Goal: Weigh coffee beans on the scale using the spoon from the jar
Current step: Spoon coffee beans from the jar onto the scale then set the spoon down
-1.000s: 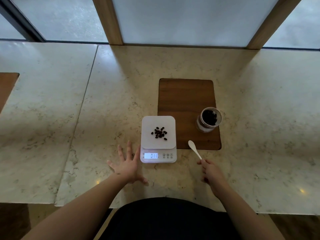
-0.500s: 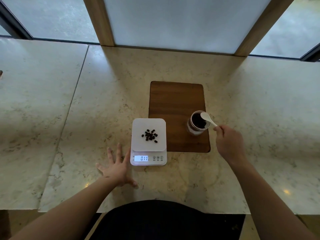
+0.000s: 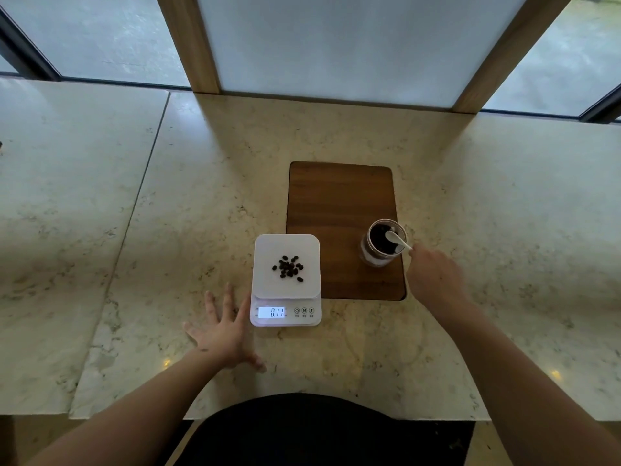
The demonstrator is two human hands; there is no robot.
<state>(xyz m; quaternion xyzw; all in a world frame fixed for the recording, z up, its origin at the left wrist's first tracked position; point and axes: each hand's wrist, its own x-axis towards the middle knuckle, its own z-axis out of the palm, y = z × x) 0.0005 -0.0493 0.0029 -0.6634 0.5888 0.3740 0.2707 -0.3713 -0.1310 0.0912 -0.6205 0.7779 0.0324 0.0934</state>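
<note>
Two hands: right hand (image 3: 433,277) dips spoon (image 3: 396,239) into jar (image 3: 381,243).

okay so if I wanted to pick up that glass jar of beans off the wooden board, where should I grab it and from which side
Probably best around the glass side wall of the jar, below the rim, coming from the left or front. It stands upright and open on the wooden board, so a grip over the top would meet the beans. The spoon leans over the right rim, with the right hand on its handle, so that side is crowded.
</note>
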